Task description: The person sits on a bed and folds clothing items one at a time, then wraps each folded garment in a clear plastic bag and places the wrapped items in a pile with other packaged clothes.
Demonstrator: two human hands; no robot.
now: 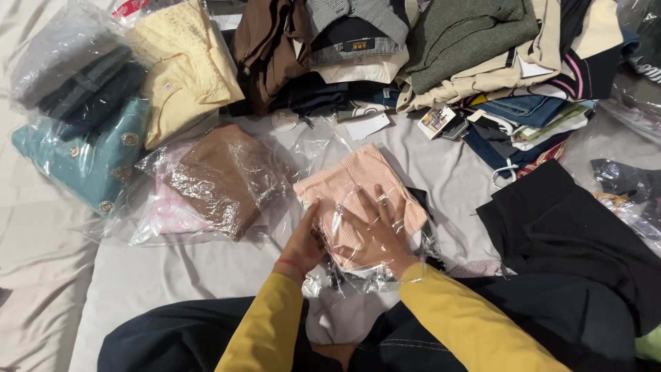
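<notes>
Packages first: far left, a clear bag w/ grey and dark folded clothes (72,72), below it a teal garment with round gold buttons (89,155), also bagged. Next to those a pale yellow folded top (182,79). Mid-left, a crinkly clear bag holding a brown garment (224,176), lying partly over a bagged pink piece (169,210). Along the top, unbagged stacks: a brown garment (265,48), a checked shirt w/ a small dark label (354,27), an olive knit (468,31) on cream and striped items. White paper tag (367,126) lies just below the stacks; a small printed hang tag (438,120) sits by the jeans pile (523,110). More clear bags at far right (630,193), contents unclear.

Surface is a bed w/ a light grey sheet (172,275), rumpled at left. A black garment (571,234) is spread at right (room beyond not visible).

The peach striped garment (348,186) is folded square inside a clear plastic bag, centre of bed, just in front of the person. Right hand (375,234) lies flat, fingers spread, pressing on top of the bag. Left hand (303,241) grips the bag's left edge, thumb on top. Hands close together, both on the same package. Yellow sleeves on both arms.
</notes>
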